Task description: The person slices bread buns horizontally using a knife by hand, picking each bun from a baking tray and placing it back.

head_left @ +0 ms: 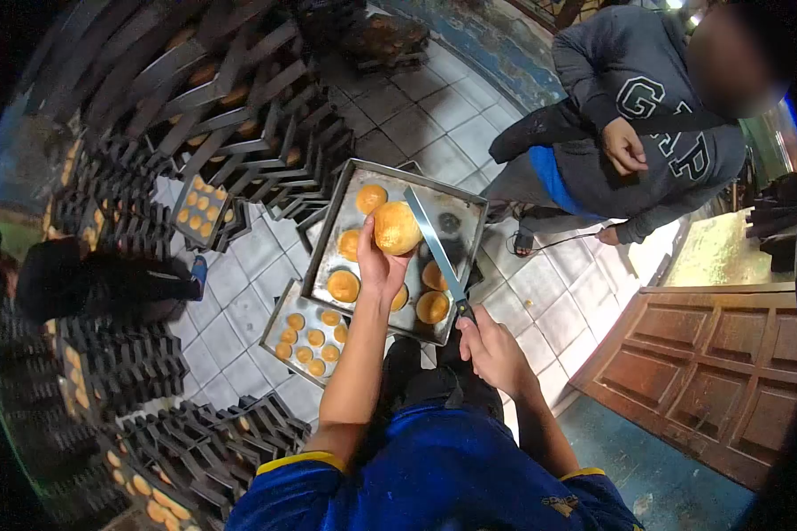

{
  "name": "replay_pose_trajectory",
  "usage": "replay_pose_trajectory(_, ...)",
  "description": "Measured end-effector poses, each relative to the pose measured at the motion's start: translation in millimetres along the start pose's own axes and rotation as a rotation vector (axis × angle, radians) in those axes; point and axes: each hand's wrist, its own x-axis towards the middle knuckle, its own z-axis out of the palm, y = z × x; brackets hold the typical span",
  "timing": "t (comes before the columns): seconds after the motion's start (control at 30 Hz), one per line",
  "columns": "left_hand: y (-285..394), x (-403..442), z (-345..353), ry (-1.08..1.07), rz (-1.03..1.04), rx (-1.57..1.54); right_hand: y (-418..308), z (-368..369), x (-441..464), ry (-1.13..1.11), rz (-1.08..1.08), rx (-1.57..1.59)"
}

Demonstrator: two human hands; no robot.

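In my left hand (pixel 383 265) rests a round golden bun (pixel 398 227), held up over a metal baking tray (pixel 328 232). My right hand (pixel 496 352) is closed around the dark handle of a long bread knife (pixel 436 243). The blade slants up and to the left, its upper part right beside the bun; I cannot tell whether it touches or cuts. Several more buns, such as one at the lower left (pixel 343 286) and one at the lower right (pixel 432 306), lie on the tray below.
A second tray of small buns (pixel 315 337) sits lower left. Stacks of dark trays (pixel 239 115) line the left, some holding buns. At the right stands a person in a grey hoodie (pixel 655 133); another person (pixel 106 279) is at the far left. A wooden panelled door (pixel 700 372) lies lower right.
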Motion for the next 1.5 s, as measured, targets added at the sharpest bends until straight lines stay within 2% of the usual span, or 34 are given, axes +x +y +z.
replay_pose_trajectory(0.2, 29.3, -24.4, -9.0, 0.079, 0.03, -0.069, -34.1, 18.1, -26.5, -0.025, -0.05, -0.039)
replay_pose_trajectory(0.4, 44.1, -30.5, -31.0, -0.042, 0.038, -0.097, -40.4, 34.1, -37.9, -0.027, -0.073, -0.084)
replay_pose_trajectory(0.63, 51.7, -37.4, -26.8, -0.029, 0.026, -0.119, -51.2, 43.2, -47.9, 0.003, -0.093, -0.094)
replay_pose_trajectory(0.73, 51.8, -40.6, -20.6, -0.059, 0.028, -0.063, -64.0, 43.8, -48.1, -0.031, -0.025, -0.035)
replay_pose_trajectory(0.9, 36.4, -45.2, -15.5, -0.165, 0.065, 0.058, -68.3, 41.6, -26.6, 0.005, -0.027, -0.044)
replay_pose_trajectory(0.97, 44.7, -37.3, -24.5, -0.161, 0.082, 0.05, -73.4, 37.2, -32.6, 0.008, -0.057, -0.043)
replay_pose_trajectory(1.03, 56.3, -30.6, -29.8, -0.092, 0.099, 0.035, -87.0, 29.9, -49.3, -0.079, -0.005, -0.006)
replay_pose_trajectory(1.1, 58.5, -29.2, -33.2, -0.092, 0.076, 0.053, -85.1, 29.0, -45.5, -0.094, -0.003, -0.002)
replay_pose_trajectory(1.17, 50.7, -32.1, -36.9, -0.242, -0.031, 0.092, -77.0, 32.0, -37.1, -0.102, 0.014, 0.013)
replay_pose_trajectory(1.23, 39.6, -32.3, -32.5, -0.245, -0.067, 0.096, -73.6, 33.0, -10.8, -0.098, 0.045, -0.002)
replay_pose_trajectory(1.37, 52.6, -26.8, -31.3, -0.292, -0.041, 0.188, -76.6, 17.7, -17.7, -0.148, 0.031, 0.046)
replay_pose_trajectory(1.43, 67.5, -23.5, -35.0, -0.226, -0.037, 0.247, -76.5, 9.5, -34.0, -0.173, 0.056, 0.04)
replay_pose_trajectory(1.5, 71.9, -18.0, -38.2, -0.29, -0.028, 0.274, -77.0, 7.2, -35.9, -0.194, 0.085, 0.036)
